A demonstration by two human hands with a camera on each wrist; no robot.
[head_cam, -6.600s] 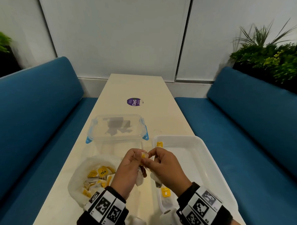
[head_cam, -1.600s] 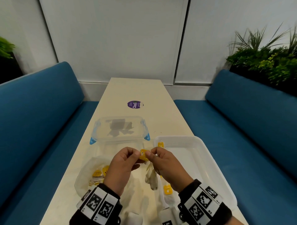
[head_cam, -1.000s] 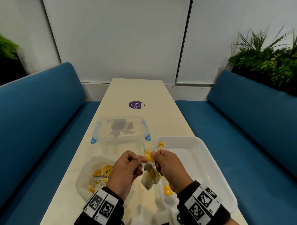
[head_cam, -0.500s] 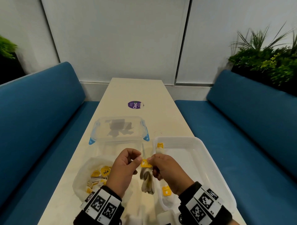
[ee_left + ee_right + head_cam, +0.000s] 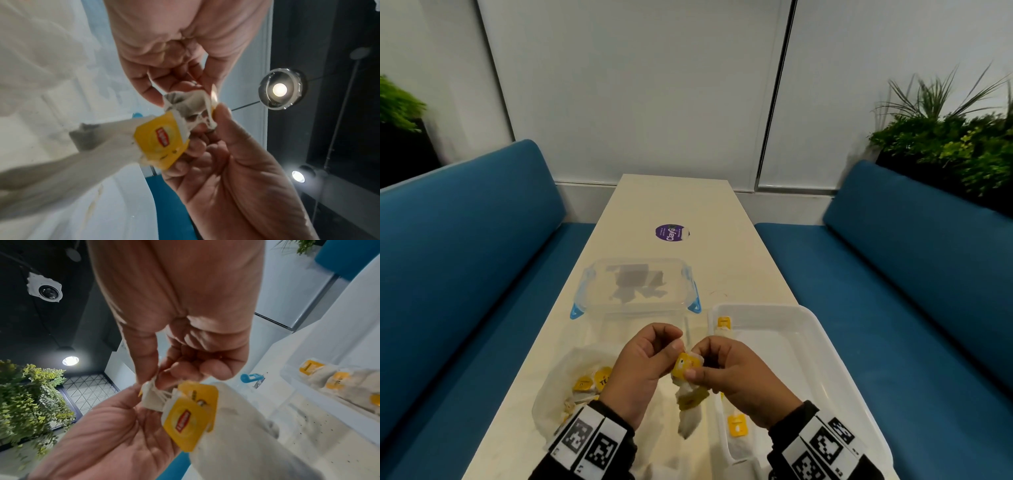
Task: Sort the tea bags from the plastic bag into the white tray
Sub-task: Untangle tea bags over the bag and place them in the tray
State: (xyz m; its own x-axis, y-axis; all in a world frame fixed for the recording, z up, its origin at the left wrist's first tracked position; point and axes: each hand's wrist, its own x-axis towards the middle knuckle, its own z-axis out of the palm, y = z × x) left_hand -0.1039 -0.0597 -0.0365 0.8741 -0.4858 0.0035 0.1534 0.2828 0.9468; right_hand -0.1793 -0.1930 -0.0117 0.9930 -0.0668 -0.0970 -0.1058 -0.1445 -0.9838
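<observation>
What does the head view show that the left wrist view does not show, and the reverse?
Only the head view shows the white plastic tray, the crumpled plastic bag and the purple round sticker. Only the left wrist view shows the round ceiling lamps. Both show the left hand and right hand pinching tangled yellow-tagged tea bags.

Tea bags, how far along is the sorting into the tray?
Done: a few tea bags lie along the left edge of the tray. In hand: the left hand and right hand pinch a tangled clump above the table. Left: that clump, plus several more in the plastic bag.
</observation>
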